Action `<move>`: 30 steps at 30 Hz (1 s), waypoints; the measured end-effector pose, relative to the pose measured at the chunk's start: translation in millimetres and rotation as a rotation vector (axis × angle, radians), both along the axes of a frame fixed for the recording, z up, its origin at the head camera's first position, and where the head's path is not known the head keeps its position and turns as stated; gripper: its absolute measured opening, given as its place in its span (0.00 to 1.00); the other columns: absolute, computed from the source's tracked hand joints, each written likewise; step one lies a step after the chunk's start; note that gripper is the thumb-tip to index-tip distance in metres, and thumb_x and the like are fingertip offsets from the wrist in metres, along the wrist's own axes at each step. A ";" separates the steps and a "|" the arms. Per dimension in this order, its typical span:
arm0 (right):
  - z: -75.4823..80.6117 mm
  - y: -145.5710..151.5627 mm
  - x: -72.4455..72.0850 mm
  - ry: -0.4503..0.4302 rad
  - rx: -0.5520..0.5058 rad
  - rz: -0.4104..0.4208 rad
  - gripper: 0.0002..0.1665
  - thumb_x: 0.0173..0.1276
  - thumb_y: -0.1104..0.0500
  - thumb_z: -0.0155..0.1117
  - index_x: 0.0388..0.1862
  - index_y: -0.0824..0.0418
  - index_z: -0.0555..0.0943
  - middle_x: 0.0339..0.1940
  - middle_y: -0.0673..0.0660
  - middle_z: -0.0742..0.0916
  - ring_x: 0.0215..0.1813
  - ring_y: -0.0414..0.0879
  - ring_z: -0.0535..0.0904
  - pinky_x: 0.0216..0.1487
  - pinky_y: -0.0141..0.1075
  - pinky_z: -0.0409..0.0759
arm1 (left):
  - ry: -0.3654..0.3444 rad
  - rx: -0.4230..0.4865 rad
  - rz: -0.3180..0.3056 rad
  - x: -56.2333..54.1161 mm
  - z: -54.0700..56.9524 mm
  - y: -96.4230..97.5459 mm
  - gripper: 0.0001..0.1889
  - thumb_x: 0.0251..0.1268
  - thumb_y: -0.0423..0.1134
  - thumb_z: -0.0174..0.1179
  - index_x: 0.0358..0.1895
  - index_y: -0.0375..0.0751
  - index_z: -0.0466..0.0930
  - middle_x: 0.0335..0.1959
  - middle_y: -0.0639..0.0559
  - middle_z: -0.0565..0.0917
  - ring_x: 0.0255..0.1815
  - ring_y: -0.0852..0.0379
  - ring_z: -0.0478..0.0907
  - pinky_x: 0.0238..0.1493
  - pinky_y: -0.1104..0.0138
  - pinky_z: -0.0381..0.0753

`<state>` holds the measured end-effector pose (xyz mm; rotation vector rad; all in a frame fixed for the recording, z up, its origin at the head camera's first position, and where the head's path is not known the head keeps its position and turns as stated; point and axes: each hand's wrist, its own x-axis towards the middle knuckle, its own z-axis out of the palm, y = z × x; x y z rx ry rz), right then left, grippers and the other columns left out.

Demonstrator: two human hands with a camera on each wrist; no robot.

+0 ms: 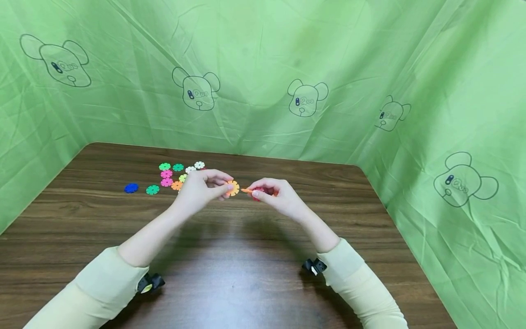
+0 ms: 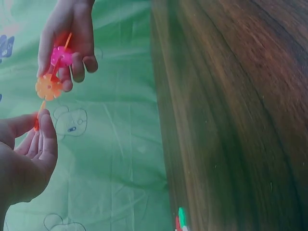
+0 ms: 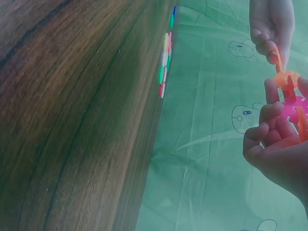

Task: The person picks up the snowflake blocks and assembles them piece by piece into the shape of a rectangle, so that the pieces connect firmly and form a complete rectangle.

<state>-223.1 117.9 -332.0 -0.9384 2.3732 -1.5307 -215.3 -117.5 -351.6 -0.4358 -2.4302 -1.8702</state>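
Between thumb and fingers, my left hand (image 1: pixel 197 187) pinches a light-orange notched plastic disc (image 1: pixel 233 188), which appears edge-on in the left wrist view. My right hand (image 1: pixel 283 196) grips a short chain of interlocked notched discs. An orange disc (image 2: pixel 49 87) forms its near end, a pink disc (image 2: pixel 62 57) sits further in, and a red piece lies between them. Another orange disc (image 2: pixel 68 41) stands edge-on by the right palm. Only a narrow gap separates the left disc from the chain's orange end in the head view. Both hands are raised over the table.
On the wooden table (image 1: pixel 246 283), loose notched discs lie left of the hands: a blue disc (image 1: pixel 131 188), a green disc (image 1: pixel 152 189), a pink disc (image 1: pixel 166 174), a white disc (image 1: pixel 199 164) and several others. My left hand partly covers this group. A green curtain (image 1: pixel 255 55) surrounds the table.
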 end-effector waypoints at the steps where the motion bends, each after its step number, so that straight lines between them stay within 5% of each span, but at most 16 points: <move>1: -0.3 -0.4 0.0 0.005 0.003 0.000 0.10 0.67 0.64 0.61 0.45 0.65 0.82 0.33 0.60 0.84 0.35 0.42 0.78 0.42 0.46 0.81 | -0.001 0.002 -0.004 -0.2 -0.7 0.7 0.12 0.55 0.38 0.69 0.41 0.38 0.83 0.30 0.45 0.86 0.25 0.53 0.84 0.33 0.58 0.85; 10: -12.2 -0.7 -8.5 0.026 0.030 0.000 0.10 0.66 0.63 0.63 0.45 0.62 0.83 0.32 0.56 0.85 0.34 0.53 0.79 0.34 0.32 0.78 | 0.005 -0.003 -0.008 1.3 -2.4 6.4 0.11 0.54 0.38 0.69 0.39 0.38 0.84 0.28 0.45 0.86 0.24 0.53 0.84 0.31 0.57 0.85; 13: -23.5 0.5 -16.9 0.031 0.022 -0.004 0.09 0.65 0.62 0.63 0.45 0.59 0.83 0.32 0.56 0.86 0.33 0.52 0.79 0.33 0.33 0.78 | 0.012 -0.016 0.000 2.4 -1.6 6.9 0.11 0.54 0.37 0.69 0.39 0.38 0.84 0.28 0.45 0.86 0.24 0.52 0.84 0.30 0.59 0.84; 21: -22.6 -1.4 -15.2 0.061 -0.008 -0.021 0.08 0.64 0.59 0.65 0.42 0.56 0.84 0.32 0.52 0.86 0.29 0.42 0.75 0.28 0.30 0.74 | 0.058 -0.056 0.033 1.5 -1.5 8.4 0.09 0.54 0.36 0.69 0.38 0.38 0.86 0.27 0.46 0.86 0.24 0.53 0.83 0.29 0.63 0.84; 30: -14.5 -6.8 -2.7 0.068 -0.023 -0.023 0.08 0.64 0.66 0.64 0.41 0.67 0.83 0.30 0.59 0.85 0.27 0.39 0.74 0.27 0.28 0.73 | 0.104 -0.082 0.052 4.2 -5.5 10.0 0.07 0.54 0.34 0.69 0.37 0.38 0.86 0.25 0.48 0.86 0.21 0.57 0.82 0.26 0.64 0.81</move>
